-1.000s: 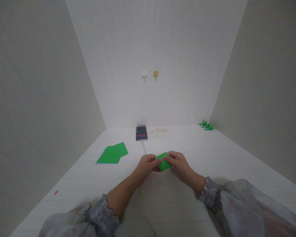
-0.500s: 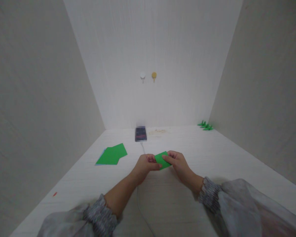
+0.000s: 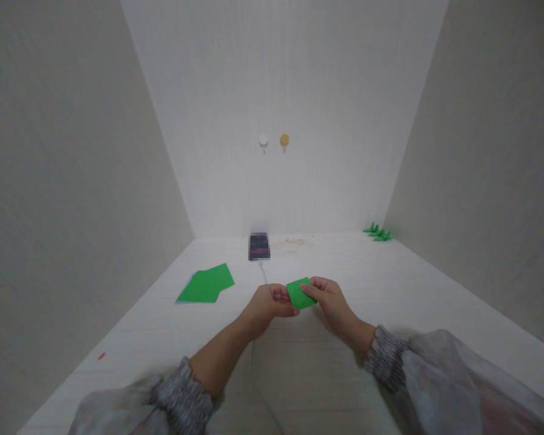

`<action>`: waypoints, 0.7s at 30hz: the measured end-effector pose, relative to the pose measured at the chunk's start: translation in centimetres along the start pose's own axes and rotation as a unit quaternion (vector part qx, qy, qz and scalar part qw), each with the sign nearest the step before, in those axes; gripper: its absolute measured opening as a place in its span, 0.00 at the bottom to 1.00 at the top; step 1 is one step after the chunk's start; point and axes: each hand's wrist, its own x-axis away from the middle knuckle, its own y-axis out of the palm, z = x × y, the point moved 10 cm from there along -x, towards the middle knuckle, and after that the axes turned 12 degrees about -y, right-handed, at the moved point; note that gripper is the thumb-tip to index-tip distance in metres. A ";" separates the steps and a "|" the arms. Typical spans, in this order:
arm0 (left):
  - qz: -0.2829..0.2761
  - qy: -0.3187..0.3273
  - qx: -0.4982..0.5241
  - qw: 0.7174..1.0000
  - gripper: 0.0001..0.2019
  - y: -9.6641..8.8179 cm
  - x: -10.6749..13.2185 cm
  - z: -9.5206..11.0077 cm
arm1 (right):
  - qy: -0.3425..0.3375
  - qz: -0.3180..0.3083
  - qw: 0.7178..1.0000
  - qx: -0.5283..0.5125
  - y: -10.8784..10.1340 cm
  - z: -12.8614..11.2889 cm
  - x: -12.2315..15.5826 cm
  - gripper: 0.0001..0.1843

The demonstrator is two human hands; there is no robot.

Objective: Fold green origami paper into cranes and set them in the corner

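Observation:
A small folded square of green paper [image 3: 298, 294] is up off the table between my two hands. My right hand [image 3: 329, 296] pinches its right side, the thumb lying flat across the front. At the paper's left edge is my left hand [image 3: 272, 305], its fingers curled at the edge and the thumb along the lower left corner. How far the left fingers reach behind the paper is hidden. More green sheets [image 3: 204, 286] lie to the left on the white table, with a light blue edge showing under them.
A dark, pixelated device [image 3: 259, 246] stands by the back wall, with a pale cable [image 3: 263, 396] running under my left arm toward me. Green folded pieces [image 3: 378, 233] sit in the far right corner. A small red scrap [image 3: 101, 356] is at left. Two hooks [image 3: 284, 140] hang on the wall.
The green paper has turned slightly and shifted a little right. My left thumb has slid off its front to the lower edge. The right hand keeps its pinch.

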 end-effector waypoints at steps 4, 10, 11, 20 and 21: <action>-0.008 -0.005 -0.014 1.000 0.19 -0.3 0.0 -0.6 | 0.009 -0.021 1.000 0.006 -0.1 0.8 -0.2 0.09; 0.048 0.050 -0.054 0.996 0.17 -1.9 -0.5 0.3 | 0.037 -0.138 0.980 0.138 0.7 3.2 -0.1 0.10; 0.055 0.046 -0.084 0.994 0.14 -2.0 -0.7 0.2 | 0.034 -0.162 0.970 0.178 0.9 3.3 0.0 0.10; 0.136 0.082 -0.406 0.900 0.07 -2.0 -0.8 0.7 | -0.103 -0.225 0.874 0.417 1.8 0.7 -0.2 0.05; 0.148 0.093 -0.443 0.879 0.07 -1.8 -0.6 1.0 | -0.112 -0.228 0.868 0.428 1.8 0.6 -0.2 0.06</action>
